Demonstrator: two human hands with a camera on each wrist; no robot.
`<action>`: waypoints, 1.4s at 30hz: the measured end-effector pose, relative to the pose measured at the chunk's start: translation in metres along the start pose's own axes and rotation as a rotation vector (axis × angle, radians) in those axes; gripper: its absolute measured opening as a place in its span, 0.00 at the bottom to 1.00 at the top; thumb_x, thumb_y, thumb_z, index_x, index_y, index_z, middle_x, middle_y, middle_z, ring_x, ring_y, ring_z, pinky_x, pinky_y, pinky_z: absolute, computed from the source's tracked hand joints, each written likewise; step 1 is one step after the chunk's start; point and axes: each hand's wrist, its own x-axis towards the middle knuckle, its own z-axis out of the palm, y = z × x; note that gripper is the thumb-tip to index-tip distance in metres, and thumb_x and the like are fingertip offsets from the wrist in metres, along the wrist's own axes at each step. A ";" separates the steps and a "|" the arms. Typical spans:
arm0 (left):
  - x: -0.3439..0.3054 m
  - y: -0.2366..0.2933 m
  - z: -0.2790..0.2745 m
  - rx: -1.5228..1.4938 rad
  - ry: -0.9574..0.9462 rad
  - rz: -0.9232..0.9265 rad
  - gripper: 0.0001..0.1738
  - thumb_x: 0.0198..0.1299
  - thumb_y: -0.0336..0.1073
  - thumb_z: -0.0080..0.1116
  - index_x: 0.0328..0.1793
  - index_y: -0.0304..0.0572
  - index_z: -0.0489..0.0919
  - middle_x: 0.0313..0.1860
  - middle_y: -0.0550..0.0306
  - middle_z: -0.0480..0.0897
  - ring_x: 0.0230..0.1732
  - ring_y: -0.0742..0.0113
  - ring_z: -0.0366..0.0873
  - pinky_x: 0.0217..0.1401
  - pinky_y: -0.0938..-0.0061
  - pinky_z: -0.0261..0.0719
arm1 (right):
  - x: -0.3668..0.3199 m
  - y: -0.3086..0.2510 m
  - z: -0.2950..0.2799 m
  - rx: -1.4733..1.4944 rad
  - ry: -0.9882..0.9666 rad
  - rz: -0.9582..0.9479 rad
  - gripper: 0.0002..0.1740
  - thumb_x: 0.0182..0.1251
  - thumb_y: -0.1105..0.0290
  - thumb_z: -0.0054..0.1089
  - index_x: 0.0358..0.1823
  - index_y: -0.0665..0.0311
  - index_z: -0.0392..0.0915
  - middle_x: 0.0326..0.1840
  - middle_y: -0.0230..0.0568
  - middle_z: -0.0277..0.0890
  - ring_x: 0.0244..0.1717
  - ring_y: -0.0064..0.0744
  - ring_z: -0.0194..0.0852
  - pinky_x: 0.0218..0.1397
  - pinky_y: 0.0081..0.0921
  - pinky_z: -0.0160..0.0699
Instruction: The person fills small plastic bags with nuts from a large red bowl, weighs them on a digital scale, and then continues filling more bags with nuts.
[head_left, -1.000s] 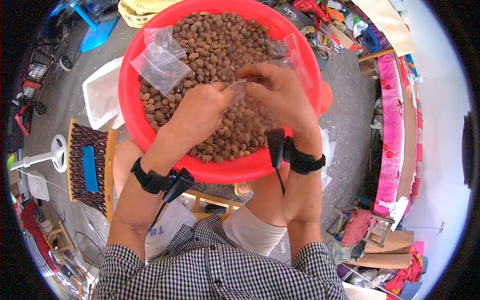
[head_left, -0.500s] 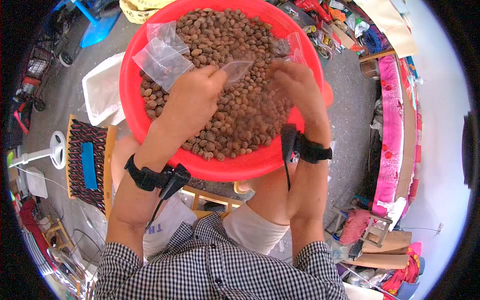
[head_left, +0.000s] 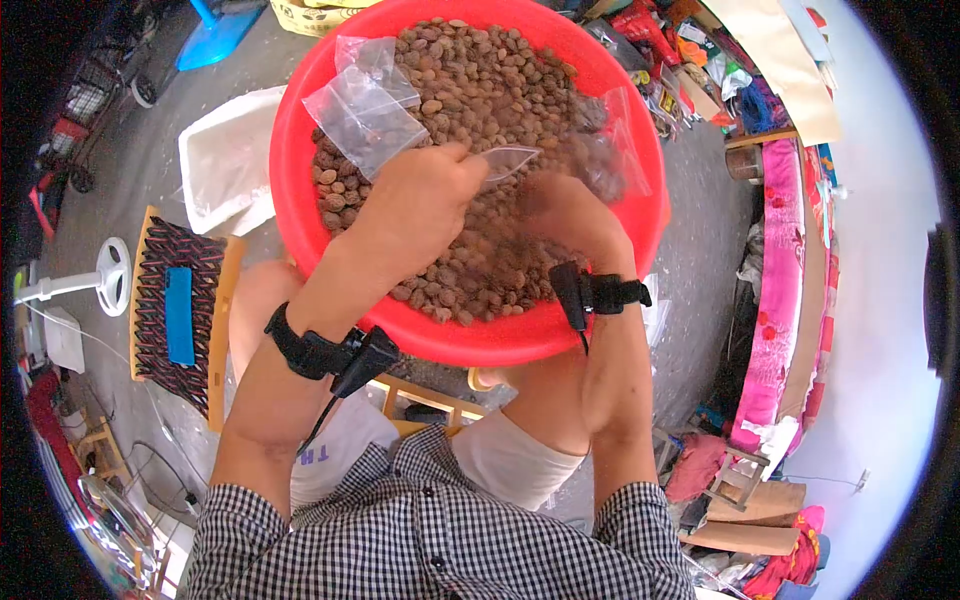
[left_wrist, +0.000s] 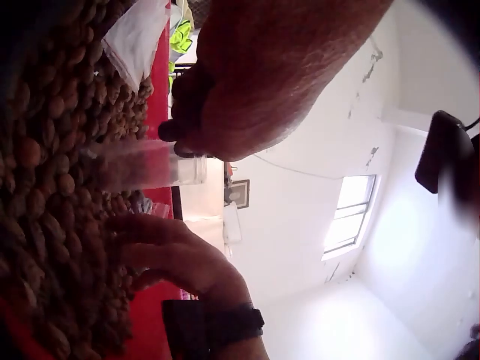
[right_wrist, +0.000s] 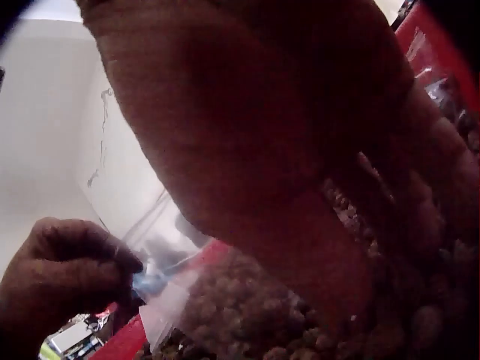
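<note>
My left hand [head_left: 420, 205] pinches a small clear plastic bag [head_left: 508, 160] by its edge, above a heap of brown, wrinkled pits [head_left: 470, 75]. They fill much of a wide red basin [head_left: 292, 150]. The bag hangs thin and see-through in the left wrist view. To its right, my right hand [head_left: 575, 218] reaches down to the pits, blurred in the head view. The right wrist view shows its fingers [right_wrist: 337, 262] spread apart among the pits, the tips in shadow.
Flat clear bags [head_left: 370, 110] lie on the pits at the basin's left. Another clear bag [head_left: 628, 140] rests at its right rim. A white tub [head_left: 190, 165] and a woven stool [head_left: 150, 310] stand left; a pink-covered bench [head_left: 780, 250] lines the right.
My right hand has left the small bag, moved right, and come down to the pits. The left hand keeps the bag, now hanging out to its right. The head view has shifted slightly.
</note>
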 end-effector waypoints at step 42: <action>0.007 -0.004 0.008 -0.110 0.028 -0.020 0.12 0.47 0.20 0.51 0.41 0.32 0.75 0.36 0.38 0.77 0.41 0.36 0.76 0.43 0.52 0.75 | -0.004 -0.066 -0.025 0.407 0.692 -0.372 0.08 0.50 0.80 0.59 0.34 0.69 0.76 0.33 0.45 0.75 0.33 0.41 0.78 0.38 0.28 0.77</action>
